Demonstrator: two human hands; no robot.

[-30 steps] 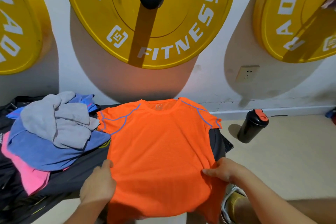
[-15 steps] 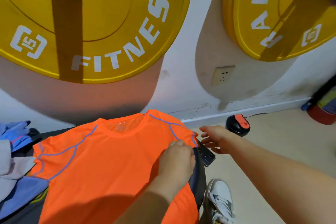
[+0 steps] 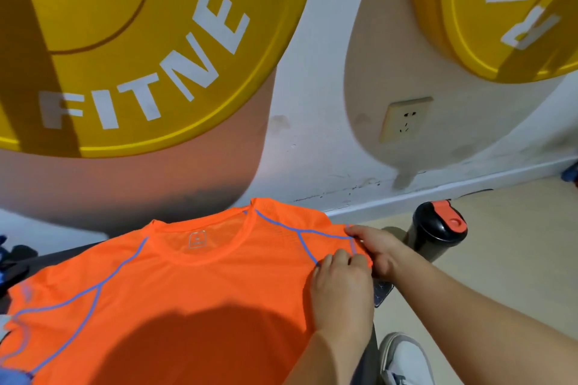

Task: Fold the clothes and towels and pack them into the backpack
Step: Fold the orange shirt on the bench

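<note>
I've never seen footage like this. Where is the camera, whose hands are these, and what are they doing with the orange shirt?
There is no machine: a person wears a wide-angle camera on the head, looking down at their own bare hands. An orange T-shirt lies spread on a dark surface. Both hands work at the sleeve on the picture's right: the right hand pinches its edge, and the left hand, reaching across, curls its fingers onto the same sleeve. On the floor are a black shaker bottle and a white shoe. Yellow weight plates fill the background. No backpack is in view.
</note>
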